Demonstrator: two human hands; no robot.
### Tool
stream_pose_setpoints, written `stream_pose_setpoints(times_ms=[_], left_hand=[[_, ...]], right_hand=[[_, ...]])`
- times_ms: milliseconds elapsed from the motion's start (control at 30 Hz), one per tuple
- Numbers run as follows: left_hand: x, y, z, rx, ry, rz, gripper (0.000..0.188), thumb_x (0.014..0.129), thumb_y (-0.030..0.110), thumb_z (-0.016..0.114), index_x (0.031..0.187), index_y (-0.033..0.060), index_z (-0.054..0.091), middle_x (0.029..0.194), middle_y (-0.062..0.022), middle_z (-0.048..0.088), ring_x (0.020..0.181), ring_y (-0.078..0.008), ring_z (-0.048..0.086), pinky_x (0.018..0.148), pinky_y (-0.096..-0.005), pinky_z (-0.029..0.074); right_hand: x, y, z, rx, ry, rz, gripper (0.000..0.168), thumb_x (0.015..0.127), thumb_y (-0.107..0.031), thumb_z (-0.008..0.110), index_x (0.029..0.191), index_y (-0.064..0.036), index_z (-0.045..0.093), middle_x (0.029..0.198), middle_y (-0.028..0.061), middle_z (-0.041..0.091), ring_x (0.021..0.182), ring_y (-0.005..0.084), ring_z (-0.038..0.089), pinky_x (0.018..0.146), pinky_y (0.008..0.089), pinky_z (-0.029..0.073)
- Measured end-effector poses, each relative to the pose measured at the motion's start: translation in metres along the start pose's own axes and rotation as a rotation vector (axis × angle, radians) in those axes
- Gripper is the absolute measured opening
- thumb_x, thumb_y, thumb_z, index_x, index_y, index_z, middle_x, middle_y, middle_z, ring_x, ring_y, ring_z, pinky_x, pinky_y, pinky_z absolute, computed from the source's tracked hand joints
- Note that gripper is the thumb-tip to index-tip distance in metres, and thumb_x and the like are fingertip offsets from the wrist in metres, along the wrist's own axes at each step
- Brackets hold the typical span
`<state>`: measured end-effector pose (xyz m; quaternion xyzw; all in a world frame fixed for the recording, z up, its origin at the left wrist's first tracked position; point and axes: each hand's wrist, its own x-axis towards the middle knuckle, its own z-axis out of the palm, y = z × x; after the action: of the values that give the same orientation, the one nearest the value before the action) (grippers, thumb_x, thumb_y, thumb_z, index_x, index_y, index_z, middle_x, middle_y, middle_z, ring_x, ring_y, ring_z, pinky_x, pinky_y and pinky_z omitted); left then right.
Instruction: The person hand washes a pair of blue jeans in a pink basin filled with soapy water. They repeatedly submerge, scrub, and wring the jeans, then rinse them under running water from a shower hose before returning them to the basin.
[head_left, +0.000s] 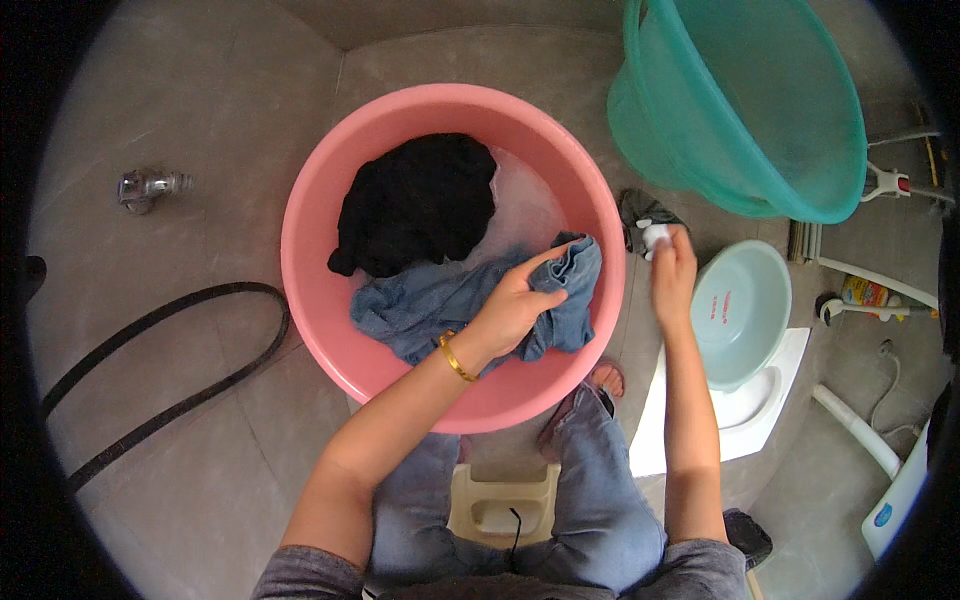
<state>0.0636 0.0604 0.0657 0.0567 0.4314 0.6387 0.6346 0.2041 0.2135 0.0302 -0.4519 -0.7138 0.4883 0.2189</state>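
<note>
My left hand (514, 307), with a gold bracelet on its wrist, grips the bunched end of a blue denim garment (420, 307). The garment lies in the near part of a round pink plastic basin (315, 330). Behind it in the basin sits a wet black cloth (420, 199), beside pale sudsy water (529, 199). Outside the basin on the right, my right hand (673, 270) is slightly blurred, its fingers closed on a small white object (655, 235). Under that object is a dark grey item (643, 206) on the floor, which I cannot identify.
A large green plastic tub (660, 142) stands tilted at upper right. Below it, a small pale-green basin (742, 315) rests on a white panel (772, 420). A black hose (187, 300) loops across the left, below a metal tap (146, 186). Between my legs is a beige stool (504, 487).
</note>
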Motion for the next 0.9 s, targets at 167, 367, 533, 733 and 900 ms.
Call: stream_pose_setpoints(times_ms=[167, 367, 533, 733, 900], left_hand=[[-0.002, -0.004, 0.008, 0.297, 0.036, 0.062, 0.05, 0.072, -0.012, 0.045, 0.121, -0.0022, 0.039, 0.117, -0.0086, 0.047, 0.106, -0.015, 0.045, 0.093, -0.027, 0.034], [-0.007, 0.005, 0.013, 0.05, -0.008, 0.074, 0.054, 0.073, -0.012, 0.041, 0.125, 0.001, 0.036, 0.12, -0.0073, 0.044, 0.108, -0.012, 0.043, 0.092, -0.0242, 0.032], [-0.006, 0.006, 0.011, -0.001, -0.003, 0.039, 0.052, 0.074, -0.011, 0.042, 0.124, 0.0005, 0.037, 0.118, -0.007, 0.045, 0.105, -0.0122, 0.045, 0.091, -0.0252, 0.034], [-0.011, 0.01, 0.011, -0.09, 0.027, -0.005, 0.049, 0.075, -0.009, 0.044, 0.123, -0.0007, 0.038, 0.112, -0.0063, 0.05, 0.098, -0.0122, 0.049, 0.087, -0.026, 0.038], [-0.011, 0.007, 0.005, -0.159, 0.01, -0.054, 0.048, 0.075, -0.008, 0.046, 0.122, -0.0006, 0.038, 0.111, -0.0068, 0.05, 0.098, -0.0134, 0.049, 0.087, -0.0275, 0.039]], right_hand=[[-0.029, -0.081, 0.036, -0.313, -0.105, -0.415, 0.012, 0.075, -0.021, 0.052, 0.076, -0.009, 0.049, 0.062, 0.0133, 0.053, 0.055, 0.0309, 0.054, 0.047, 0.0385, 0.041], [-0.015, -0.05, 0.034, -0.271, -0.044, -0.095, 0.018, 0.076, -0.022, 0.053, 0.069, -0.006, 0.05, 0.059, 0.0134, 0.053, 0.053, 0.03, 0.055, 0.046, 0.0359, 0.041], [-0.035, -0.065, 0.042, -0.21, -0.079, -0.393, 0.015, 0.076, -0.019, 0.055, 0.07, -0.005, 0.052, 0.058, 0.0132, 0.052, 0.051, 0.0297, 0.054, 0.047, 0.0356, 0.042], [-0.027, -0.056, 0.037, -0.254, -0.043, -0.356, 0.017, 0.074, -0.021, 0.057, 0.069, -0.006, 0.051, 0.058, 0.0128, 0.052, 0.052, 0.0291, 0.054, 0.046, 0.0363, 0.041], [-0.015, -0.039, 0.026, -0.471, 0.027, -0.197, 0.015, 0.076, -0.021, 0.054, 0.07, -0.007, 0.051, 0.06, 0.0112, 0.053, 0.053, 0.0289, 0.054, 0.048, 0.0361, 0.042]])
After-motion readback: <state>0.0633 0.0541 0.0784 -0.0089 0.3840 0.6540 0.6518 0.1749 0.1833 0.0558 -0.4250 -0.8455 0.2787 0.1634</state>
